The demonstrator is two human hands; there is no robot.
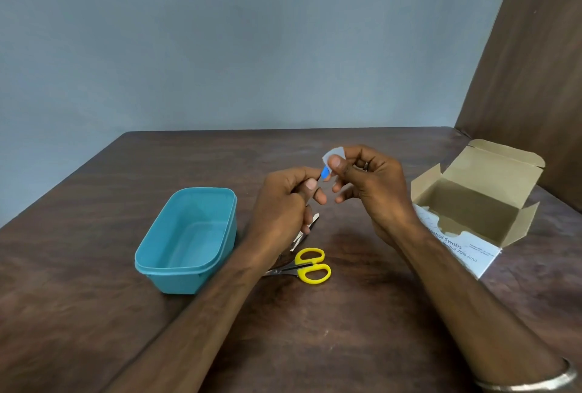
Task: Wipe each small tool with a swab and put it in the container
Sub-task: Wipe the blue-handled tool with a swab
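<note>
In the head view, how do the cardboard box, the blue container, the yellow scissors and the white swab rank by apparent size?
Largest to smallest:
1. cardboard box
2. blue container, somewhat smaller
3. yellow scissors, blades partly hidden under the left arm
4. white swab, mostly covered by the right hand

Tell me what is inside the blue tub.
Nothing shows inside the blue tub: its bare floor and far walls are visible, with no tool in it. The near wall hides a thin strip of floor at the front. The scissors lie outside, on the table.

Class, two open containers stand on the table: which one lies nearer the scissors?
The teal plastic tub, left of the yellow-handled scissors; the open cardboard swab box sits farther off, at the right.
</note>
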